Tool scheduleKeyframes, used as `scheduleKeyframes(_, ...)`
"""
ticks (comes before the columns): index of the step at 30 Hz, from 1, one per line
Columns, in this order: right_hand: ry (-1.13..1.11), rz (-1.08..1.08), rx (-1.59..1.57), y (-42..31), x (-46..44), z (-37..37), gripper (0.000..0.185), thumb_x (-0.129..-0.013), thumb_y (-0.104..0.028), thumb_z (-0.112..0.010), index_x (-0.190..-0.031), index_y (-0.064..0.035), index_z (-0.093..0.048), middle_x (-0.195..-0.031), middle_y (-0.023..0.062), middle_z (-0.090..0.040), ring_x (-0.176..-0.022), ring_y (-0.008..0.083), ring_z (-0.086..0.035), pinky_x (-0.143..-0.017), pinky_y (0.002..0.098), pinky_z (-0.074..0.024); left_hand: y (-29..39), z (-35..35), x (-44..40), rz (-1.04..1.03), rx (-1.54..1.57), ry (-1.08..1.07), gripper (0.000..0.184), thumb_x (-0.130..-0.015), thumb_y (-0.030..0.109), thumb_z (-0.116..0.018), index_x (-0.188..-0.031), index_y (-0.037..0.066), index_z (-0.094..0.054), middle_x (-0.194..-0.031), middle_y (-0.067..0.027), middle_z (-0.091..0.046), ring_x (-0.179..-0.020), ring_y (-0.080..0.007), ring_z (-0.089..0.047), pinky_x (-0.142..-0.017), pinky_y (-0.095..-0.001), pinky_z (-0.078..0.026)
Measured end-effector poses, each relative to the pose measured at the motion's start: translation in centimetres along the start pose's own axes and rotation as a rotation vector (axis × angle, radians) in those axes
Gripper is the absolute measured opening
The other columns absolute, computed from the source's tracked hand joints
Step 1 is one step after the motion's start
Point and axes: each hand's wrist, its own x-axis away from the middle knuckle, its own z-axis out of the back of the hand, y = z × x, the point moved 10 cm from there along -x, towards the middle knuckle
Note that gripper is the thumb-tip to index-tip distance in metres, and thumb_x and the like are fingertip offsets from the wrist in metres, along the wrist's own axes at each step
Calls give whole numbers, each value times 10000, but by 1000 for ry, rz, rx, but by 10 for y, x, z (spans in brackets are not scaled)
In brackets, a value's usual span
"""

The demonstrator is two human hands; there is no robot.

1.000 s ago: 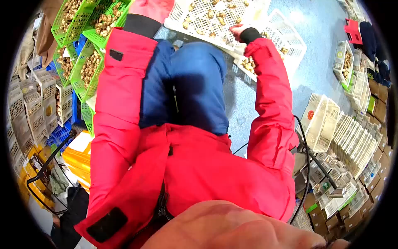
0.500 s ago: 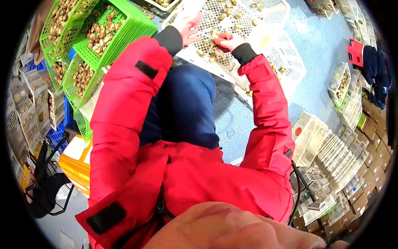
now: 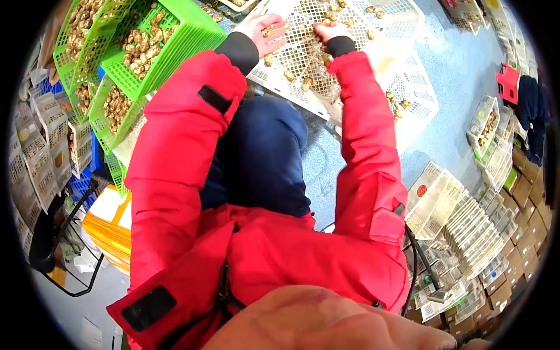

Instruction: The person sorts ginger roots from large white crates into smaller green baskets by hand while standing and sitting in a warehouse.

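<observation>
My left hand (image 3: 262, 34) is over the left side of a white perforated crate (image 3: 300, 51), with a small brown-and-cream mushroom-like piece (image 3: 266, 31) held against its loosely spread fingers. To its right, my right hand (image 3: 331, 30) is low over the same crate, fingers closed together; what they pinch is hidden. Similar pieces (image 3: 290, 75) lie scattered on the mesh around both hands.
Green crates (image 3: 169, 55) full of such pieces stand at the left. Another white crate (image 3: 417, 99) lies right of my right forearm. Stacked white crates (image 3: 475, 233) and brown cartons (image 3: 528, 233) line the right. A taped foam box (image 3: 108, 224) is lower left.
My left hand came into view over the crate, first spread and empty-looking, now with a piece in it. My right hand moved left, then away from my body, over the mesh.
</observation>
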Motion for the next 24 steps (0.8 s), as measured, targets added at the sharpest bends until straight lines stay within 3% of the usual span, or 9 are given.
scheduleKeyframes(3, -277, 220, -760, -65, 59, 4, 386, -796, -315, -577, -1067, -40, -567, -730, 32, -604, -529, 68, -528, -458, 182, -376, 0, -12, 15, 49, 143, -34, 264, -861, 178, -489, -1077, 29, -460, -1068, -123, -525, -1016, -266, -518, -868, -466, -434)
scheduleKeyframes(5, -403, 336, -783, -86, 76, 6, 385, -824, -393, -553, -1029, -70, -601, -702, 26, -602, -517, 61, -500, -478, 198, -406, 5, -36, 24, 65, 337, -225, 267, -854, 158, -495, -1065, -3, -469, -1076, -163, -521, -1010, -298, -512, -856, -476, -435)
scheduleKeyframes(7, -146, 308, -609, -67, 41, -3, 439, -797, -445, -556, -1062, -97, -589, -704, 25, -603, -574, 68, -532, -527, 212, -438, 14, -29, 25, 0, 347, -82, 271, -853, 141, -491, -1076, -12, -486, -1124, -177, -510, -1023, -283, -508, -829, -417, -458)
scheduleKeyframes(8, 34, 393, -93, -52, 13, -16, 399, -774, -416, -583, -1081, -162, -584, -700, 57, -620, -649, 125, -583, -592, 248, -467, 18, -28, 25, -18, 369, -116, 271, -852, 136, -491, -1080, -11, -492, -1135, -176, -507, -1027, -278, -507, -811, -394, -465)
scheduleKeyframes(9, 6, 275, 447, -54, 15, -39, 401, -776, -426, -527, -1130, -238, -534, -1038, 95, -588, -965, 261, -559, -777, 356, -466, 24, -26, 24, -37, 389, -151, 271, -851, 130, -491, -1083, -10, -498, -1146, -176, -505, -1031, -274, -506, -793, -370, -472)
scheduleKeyframes(14, -47, 630, 893, -77, 31, -139, 324, -785, -286, -497, -1101, -215, -518, -1069, 89, -547, -989, 244, -539, -776, 398, -459, 41, -25, 31, -116, 413, -254, 268, -863, 107, -458, -1106, 1, -501, -1153, -156, -514, -1043, -256, -501, -723, -313, -487)
scheduleKeyframes(18, -30, 441, 469, -61, 15, -104, 313, -785, -277, -505, -1067, -146, -546, -986, 129, -591, -929, 218, -568, -740, 407, -460, 42, -9, 29, -145, 396, -100, 270, -864, 96, -452, -1110, -5, -497, -1162, -158, -506, -1059, -266, -491, -733, -321, -485)
scheduleKeyframes(21, -205, 91, -965, -13, 18, -66, 278, -794, -225, -562, -1007, -47, -546, -899, 118, -606, -780, 190, -606, -603, 295, -479, 35, -7, 26, -108, 450, -72, 262, -854, 98, -477, -1093, -8, -500, -1161, -168, -500, -1062, -294, -487, -748, -337, -489)
scheduleKeyframes(24, -239, 150, -1207, -20, 46, -7, 204, -776, -131, -612, -947, -28, -569, -826, 90, -602, -664, 146, -579, -538, 222, -453, 22, -16, 23, -52, 356, -99, 243, -855, 140, -496, -1043, -14, -506, -1123, -186, -512, -1036, -308, -504, -740, -341, -499)
